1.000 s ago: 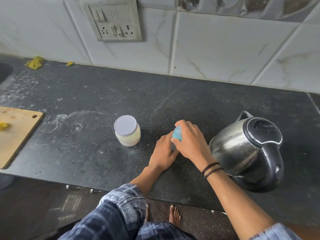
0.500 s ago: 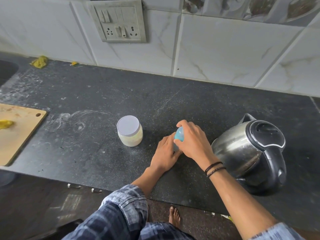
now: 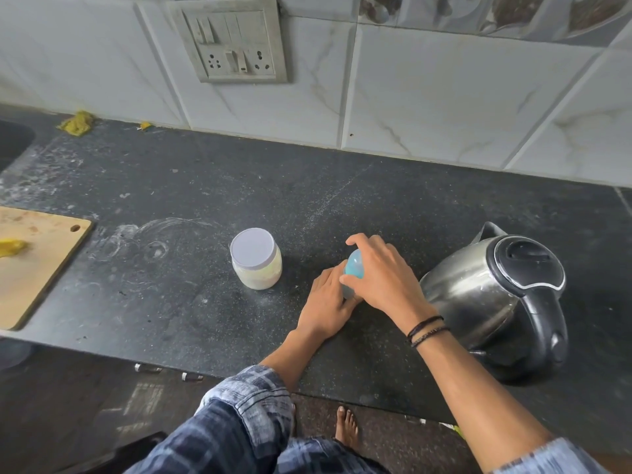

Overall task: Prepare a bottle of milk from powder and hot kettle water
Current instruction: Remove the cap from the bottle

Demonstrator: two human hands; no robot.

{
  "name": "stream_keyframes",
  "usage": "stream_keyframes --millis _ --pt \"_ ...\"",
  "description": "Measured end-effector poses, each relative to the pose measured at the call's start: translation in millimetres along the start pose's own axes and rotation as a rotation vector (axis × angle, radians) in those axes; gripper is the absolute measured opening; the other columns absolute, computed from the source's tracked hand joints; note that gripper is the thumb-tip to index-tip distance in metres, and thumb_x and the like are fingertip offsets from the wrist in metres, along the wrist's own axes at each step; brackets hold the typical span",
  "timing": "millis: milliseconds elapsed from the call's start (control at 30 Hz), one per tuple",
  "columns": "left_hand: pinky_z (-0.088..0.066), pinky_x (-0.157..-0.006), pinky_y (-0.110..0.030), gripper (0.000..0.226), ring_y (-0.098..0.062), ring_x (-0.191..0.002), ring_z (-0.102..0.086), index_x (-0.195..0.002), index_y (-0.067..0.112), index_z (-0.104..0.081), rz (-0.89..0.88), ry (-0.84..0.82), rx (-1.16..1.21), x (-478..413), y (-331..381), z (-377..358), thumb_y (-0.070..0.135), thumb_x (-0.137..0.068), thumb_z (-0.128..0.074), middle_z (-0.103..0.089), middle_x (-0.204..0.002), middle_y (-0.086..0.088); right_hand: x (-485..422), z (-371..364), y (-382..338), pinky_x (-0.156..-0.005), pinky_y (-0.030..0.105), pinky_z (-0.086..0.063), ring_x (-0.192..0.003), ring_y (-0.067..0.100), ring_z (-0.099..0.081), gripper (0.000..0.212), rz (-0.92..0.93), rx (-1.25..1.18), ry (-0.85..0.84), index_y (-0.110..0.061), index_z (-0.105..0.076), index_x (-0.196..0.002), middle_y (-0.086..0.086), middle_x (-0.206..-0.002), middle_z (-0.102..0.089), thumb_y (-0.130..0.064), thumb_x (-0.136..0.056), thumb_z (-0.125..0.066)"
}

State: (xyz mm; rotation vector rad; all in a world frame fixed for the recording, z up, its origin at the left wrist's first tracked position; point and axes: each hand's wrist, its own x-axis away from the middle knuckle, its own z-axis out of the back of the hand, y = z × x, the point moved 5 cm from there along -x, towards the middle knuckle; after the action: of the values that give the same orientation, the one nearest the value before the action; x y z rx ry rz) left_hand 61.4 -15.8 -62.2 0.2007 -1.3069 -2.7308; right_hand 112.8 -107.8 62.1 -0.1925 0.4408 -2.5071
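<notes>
Left hand (image 3: 326, 302) gripping bottle (image 3: 349, 289) base on desk (image 3: 376, 206); right hand (image 3: 383, 278) clamping blue cap (image 3: 355, 265). Jar (image 3: 256, 258) at 9 o'clock, kettle (image 3: 496, 302) at 3.

Bottle (image 3: 354, 268), blue-capped, upright on surface (image 3: 342, 206): left hand (image 3: 328, 302) at base, right hand (image 3: 379, 275) over cap. Jar (image 3: 256, 258) left of bottle; kettle (image 3: 496, 302) right.

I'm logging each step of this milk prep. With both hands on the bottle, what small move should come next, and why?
Probably twist the blue cap off. The right hand grips it from above while the left hand steadies the bottle's base on the counter. The powder jar and kettle are both shut.
</notes>
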Motion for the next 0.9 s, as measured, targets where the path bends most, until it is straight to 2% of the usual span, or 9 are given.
stream_keyframes --millis 133,233,367,467,533,600,733,800,900 --pt "-0.036 -0.111 -0.042 0.071 -0.021 -0.131 -0.045 -0.152 0.02 -0.043 -0.01 0.01 0.005 0.1 1.8 1.7 0.064 -0.096 -0.042 -0.055 -0.147 0.001 -1.2 0.0 0.9 -0.087 0.039 -0.055 -0.113 0.026 -0.059 0.055 -0.017 0.0 0.023 -0.023 -0.051 -0.136 0.005 -0.125 -0.058 -0.033 -0.09 -0.079" --pt "-0.037 -0.111 -0.043 0.07 -0.022 -0.131 -0.046 -0.151 0.021 -0.042 -0.013 0.011 0.008 0.5 2.7 1.9 0.065 -0.097 -0.042 -0.055 -0.147 0.001 -2.5 -0.3 1.7 -0.087 0.04 -0.056 -0.116 0.025 -0.058 0.06 -0.017 -0.015 0.004 -0.026 -0.047 -0.139 0.004 -0.127 -0.058 -0.028 -0.089 -0.08" --pt "-0.037 -0.111 -0.044 0.069 -0.02 -0.132 -0.044 -0.152 0.02 -0.042 -0.01 0.011 0.011 0.5 1.6 1.3 0.061 -0.096 -0.043 -0.054 -0.149 0.001 0.4 -2.6 0.4 -0.085 0.042 -0.057 -0.114 0.024 -0.056 0.063 -0.011 -0.014 -0.003 -0.028 -0.047 -0.14 0.002 -0.128 -0.055 -0.034 -0.088 -0.081" --pt "-0.037 -0.11 -0.043 0.068 -0.021 -0.131 -0.045 -0.153 0.021 -0.04 -0.008 0.005 0.014 0.7 1.0 1.0 0.059 -0.096 -0.043 -0.055 -0.146 0.0 2.4 -5.8 1.4 -0.083 0.041 -0.057 -0.115 0.024 -0.055 0.058 -0.003 -0.035 0.003 -0.027 -0.049 -0.138 -0.002 -0.13 -0.056 -0.024 -0.09 -0.079" --pt "-0.036 -0.111 -0.041 0.068 -0.021 -0.132 -0.044 -0.154 0.022 -0.039 -0.007 0.004 0.011 0.7 1.2 0.9 0.059 -0.096 -0.043 -0.053 -0.148 0.0 2.3 -6.3 2.0 -0.084 0.041 -0.056 -0.114 0.024 -0.055 0.065 0.007 -0.068 -0.006 -0.03 -0.045 -0.142 -0.002 -0.131 -0.055 -0.02 -0.088 -0.079" --pt "-0.035 -0.113 -0.041 0.068 -0.02 -0.134 -0.043 -0.154 0.022 -0.039 -0.013 0.005 0.003 0.5 1.0 0.5 0.059 -0.097 -0.043 -0.051 -0.151 0.002 3.2 -5.7 1.9 -0.085 0.042 -0.056 -0.114 0.024 -0.055 0.072 0.008 -0.084 -0.003 -0.033 -0.041 -0.146 -0.001 -0.131 -0.052 -0.025 -0.087 -0.081" --pt "-0.035 -0.111 -0.039 0.066 -0.017 -0.133 -0.042 -0.153 0.025 -0.038 -0.005 0.008 0.013 0.7 0.0 0.5 0.059 -0.097 -0.043 -0.052 -0.15 0.002 3.4 -6.6 3.7 -0.085 0.04 -0.053 -0.117 0.025 -0.056 0.063 -0.008 -0.086 0.018 -0.028 -0.046 -0.142 0.0 -0.129 -0.055 -0.023 -0.089 -0.08" --pt "-0.034 -0.11 -0.038 0.066 -0.017 -0.133 -0.041 -0.153 0.026 -0.037 -0.004 0.009 0.016 1.0 -0.1 0.3 0.059 -0.097 -0.043 -0.052 -0.149 0.002 2.7 -7.2 4.8 -0.086 0.038 -0.051 -0.116 0.025 -0.056 0.066 -0.009 -0.109 0.002 -0.03 -0.045 -0.144 0.0 -0.13 -0.055 -0.017 -0.088 -0.079" --pt "-0.034 -0.111 -0.04 0.066 -0.018 -0.134 -0.04 -0.154 0.024 -0.038 -0.01 0.01 0.005 0.8 -0.5 0.4 0.057 -0.097 -0.042 -0.05 -0.152 0.002 3.5 -6.4 4.6 -0.086 0.04 -0.053 -0.116 0.023 -0.056 0.075 -0.024 -0.115 -0.006 -0.034 -0.04 -0.146 0.0 -0.13 -0.052 -0.022 -0.086 -0.082"
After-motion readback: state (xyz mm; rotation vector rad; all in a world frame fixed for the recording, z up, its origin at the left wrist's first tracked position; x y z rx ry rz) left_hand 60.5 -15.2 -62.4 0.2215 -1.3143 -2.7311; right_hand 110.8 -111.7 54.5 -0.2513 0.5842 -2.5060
